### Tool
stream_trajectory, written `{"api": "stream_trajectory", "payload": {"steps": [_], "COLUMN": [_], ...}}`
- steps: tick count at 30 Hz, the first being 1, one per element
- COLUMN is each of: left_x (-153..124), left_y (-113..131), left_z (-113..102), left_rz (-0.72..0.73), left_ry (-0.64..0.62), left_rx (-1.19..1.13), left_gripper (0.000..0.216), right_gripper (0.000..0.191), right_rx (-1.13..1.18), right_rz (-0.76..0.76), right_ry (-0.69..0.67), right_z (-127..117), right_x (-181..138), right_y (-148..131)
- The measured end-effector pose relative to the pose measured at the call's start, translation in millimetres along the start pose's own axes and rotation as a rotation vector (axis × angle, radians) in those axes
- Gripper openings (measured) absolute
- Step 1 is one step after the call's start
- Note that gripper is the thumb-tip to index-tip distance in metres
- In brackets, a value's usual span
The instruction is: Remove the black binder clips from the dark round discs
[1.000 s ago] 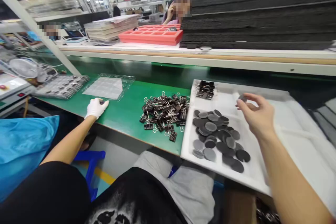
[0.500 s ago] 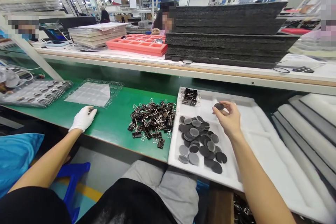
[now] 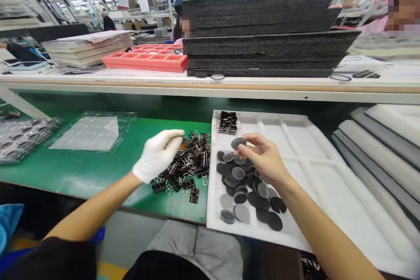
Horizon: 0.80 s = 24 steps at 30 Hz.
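Observation:
My right hand point(image 3: 264, 157) pinches a dark round disc point(image 3: 238, 143) between thumb and fingers, above the near-left part of a white foam tray point(image 3: 295, 140). Below it lies a loose heap of grey and black discs point(image 3: 231, 179), some with a clear, glossy face. My left hand point(image 3: 158, 155), in a white glove, is over the edge of a pile of black binder clips point(image 3: 193, 157) on the green bench. Its fingers are curled together, and what lies between them, if anything, is hidden. More binder clips point(image 3: 227, 122) are lined up at the tray's back-left corner.
Clear plastic trays point(image 3: 85, 133) lie at left on the green bench point(image 3: 108, 170). A shelf point(image 3: 157, 87) crosses behind, carrying a red compartment tray point(image 3: 144, 62) and a tall stack of black foam sheets point(image 3: 262, 48). White and grey foam point(image 3: 374, 144) leans at right.
My left hand has moved right, from near the clear trays to the binder clip pile. My right hand has brought its disc left, closer to the left hand. The view has turned slightly right.

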<state>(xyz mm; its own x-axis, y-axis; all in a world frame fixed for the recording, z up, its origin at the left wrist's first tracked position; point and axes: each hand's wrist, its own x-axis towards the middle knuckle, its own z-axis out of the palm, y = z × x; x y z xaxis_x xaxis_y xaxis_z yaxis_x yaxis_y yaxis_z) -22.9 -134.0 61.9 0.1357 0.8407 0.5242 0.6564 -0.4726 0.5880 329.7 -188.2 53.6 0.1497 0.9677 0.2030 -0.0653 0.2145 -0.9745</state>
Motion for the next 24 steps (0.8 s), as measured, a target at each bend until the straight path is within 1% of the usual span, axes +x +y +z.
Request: {"api": "stream_trajectory", "payload": {"steps": [2, 3, 4, 5, 6, 8, 9, 10, 12, 15, 18, 20, 22, 24], "left_x": [16, 22, 28, 33, 36, 41, 43, 43, 44, 45, 46, 49, 58, 74], "left_y": [47, 64, 76, 83, 87, 87, 86, 84, 81, 80, 78, 75, 70, 62], "left_z": [32, 45, 56, 64, 70, 76, 76, 75, 72, 71, 73, 73, 67, 58], "left_rz": [0.122, 0.15, 0.153, 0.132, 0.095, 0.011, -0.013, -0.015, 0.045, 0.224, 0.379, 0.414, 0.4, 0.325], "left_ry": [-0.13, -0.164, -0.199, -0.232, -0.264, -0.323, -0.35, -0.381, -0.437, -0.517, -0.61, -0.664, -0.697, -0.658], "left_rx": [-0.106, -0.168, -0.24, -0.314, -0.386, -0.497, -0.524, -0.53, -0.485, -0.346, -0.297, -0.327, -0.344, -0.294], "left_gripper": [0.027, 0.025, 0.024, 0.024, 0.024, 0.028, 0.029, 0.031, 0.035, 0.037, 0.042, 0.051, 0.055, 0.048], "right_gripper": [0.035, 0.035, 0.035, 0.036, 0.038, 0.043, 0.045, 0.046, 0.046, 0.043, 0.043, 0.042, 0.04, 0.036], "right_rx": [0.026, 0.032, 0.033, 0.029, 0.025, 0.013, 0.006, 0.0, 0.01, 0.076, 0.116, 0.112, 0.108, 0.125], "right_rz": [0.009, 0.017, 0.023, 0.024, 0.02, 0.013, 0.017, 0.029, 0.059, 0.089, 0.094, 0.084, 0.087, 0.108], "right_ry": [-0.138, -0.188, -0.209, -0.198, -0.157, -0.044, -0.01, -0.002, -0.035, -0.083, -0.062, -0.063, -0.07, -0.05], "right_z": [22, 33, 42, 50, 56, 62, 62, 62, 61, 59, 57, 55, 51, 46], "right_x": [-5, -6, -6, -6, -5, -2, -1, 1, 3, 4, 2, 0, -1, 0], "right_y": [-11, -15, -17, -18, -18, -13, -10, -6, 3, 14, 22, 24, 24, 23]}}
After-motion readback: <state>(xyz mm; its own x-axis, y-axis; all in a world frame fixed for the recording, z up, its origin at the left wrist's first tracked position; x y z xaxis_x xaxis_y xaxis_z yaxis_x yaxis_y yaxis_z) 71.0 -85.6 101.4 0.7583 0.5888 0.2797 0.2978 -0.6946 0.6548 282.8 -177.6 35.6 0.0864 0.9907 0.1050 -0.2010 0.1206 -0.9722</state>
